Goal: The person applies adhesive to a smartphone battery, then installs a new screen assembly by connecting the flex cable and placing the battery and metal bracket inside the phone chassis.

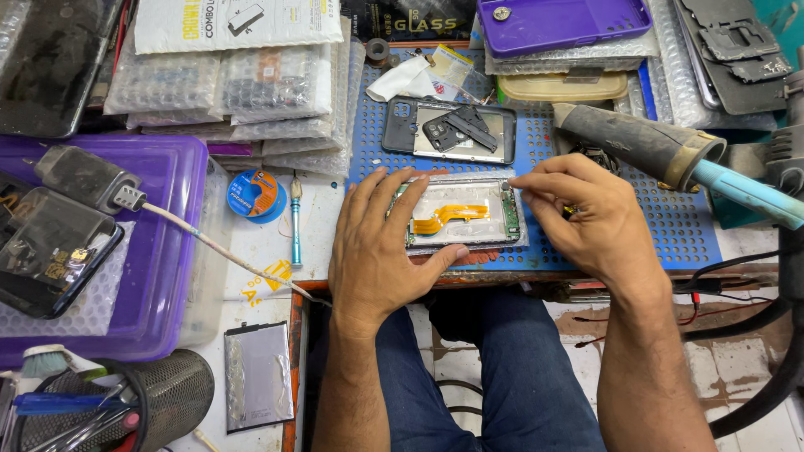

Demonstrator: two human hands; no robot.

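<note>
Blue-jeaned legs [494, 377] fill the bottom of the view, and both forearms reach up from them to a blue perforated work mat [670, 226] on the bench. At the mat's near edge lies an opened smartphone [462, 214], back cover off, with an orange flex cable [448, 216] running across its pale inner frame. Resting flat over the phone's left end is the left hand [378, 238], fingers spread across the top and the thumb laid along the near edge, pinning it down rather than gripping it. At the phone's upper right corner is the right hand [586, 213], loosely curled, with thumb and forefinger pinched together; whether anything sits between those tips is too small to tell. Just beyond the phone lies a dark phone back shell [402, 134] with loose black parts on top of it. To the right, a hot-air gun [645, 146] with a black body and light blue handle lies across the mat. Left of the phone, a blue-handled tool [296, 222] and a blue solder spool [255, 194] lie on the white bench, beside a purple plastic tray [167, 251]. A flat silver battery [258, 377] lies near the left elbow, next to a mesh tool cup [176, 389].
</note>
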